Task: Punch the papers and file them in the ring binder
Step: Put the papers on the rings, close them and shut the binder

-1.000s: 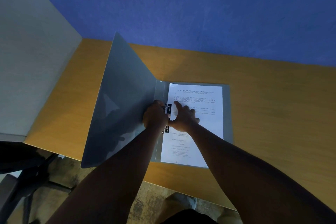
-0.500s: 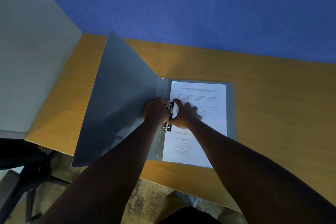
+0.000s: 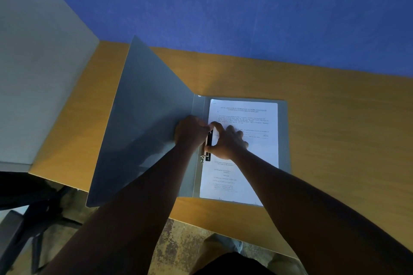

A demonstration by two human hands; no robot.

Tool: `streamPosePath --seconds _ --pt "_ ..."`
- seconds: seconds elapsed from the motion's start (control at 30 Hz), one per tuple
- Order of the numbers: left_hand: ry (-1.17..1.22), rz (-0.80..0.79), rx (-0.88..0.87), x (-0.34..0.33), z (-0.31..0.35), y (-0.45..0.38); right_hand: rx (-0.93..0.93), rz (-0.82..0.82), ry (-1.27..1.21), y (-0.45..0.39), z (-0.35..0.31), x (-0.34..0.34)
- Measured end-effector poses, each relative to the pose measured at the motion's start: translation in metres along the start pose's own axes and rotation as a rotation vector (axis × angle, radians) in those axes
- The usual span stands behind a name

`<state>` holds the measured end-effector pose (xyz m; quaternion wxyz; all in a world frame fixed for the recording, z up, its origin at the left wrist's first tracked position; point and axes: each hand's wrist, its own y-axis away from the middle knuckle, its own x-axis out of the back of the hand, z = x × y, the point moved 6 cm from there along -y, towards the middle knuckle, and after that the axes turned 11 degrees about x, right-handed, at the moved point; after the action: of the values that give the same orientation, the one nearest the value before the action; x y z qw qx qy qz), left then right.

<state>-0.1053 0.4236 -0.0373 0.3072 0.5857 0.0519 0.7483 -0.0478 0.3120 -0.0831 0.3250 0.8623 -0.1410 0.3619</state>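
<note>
A grey ring binder (image 3: 138, 131) lies open on the wooden desk (image 3: 335, 131), its front cover tilted up to the left. White printed papers (image 3: 243, 174) lie on its right half. A black ring mechanism (image 3: 208, 154) with a metal ring runs along the spine beside the papers' left edge. My left hand (image 3: 191, 131) is curled at the upper end of the mechanism, its fingertips pinching there. My right hand (image 3: 228, 142) rests on the papers, thumb and forefinger arched round the mechanism bar. The upper ring is hidden by my hands.
A grey partition panel (image 3: 38, 78) stands at the desk's left end and a blue wall (image 3: 245, 6) runs behind it. A dark chair (image 3: 26, 219) stands below left on the floor. The near desk edge runs just under the binder.
My hands stay at the ring mechanism; my right thumb and forefinger have spread a little wider around the bar. The binder and papers keep their place on the desk.
</note>
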Motion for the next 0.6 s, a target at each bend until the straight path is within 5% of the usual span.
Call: streamPosePath --seconds 0.6 --pt "-0.042 0.007 0.032 -0.004 0.001 -0.012 -0.005 -0.001 -0.006 -0.003 0.001 0.001"
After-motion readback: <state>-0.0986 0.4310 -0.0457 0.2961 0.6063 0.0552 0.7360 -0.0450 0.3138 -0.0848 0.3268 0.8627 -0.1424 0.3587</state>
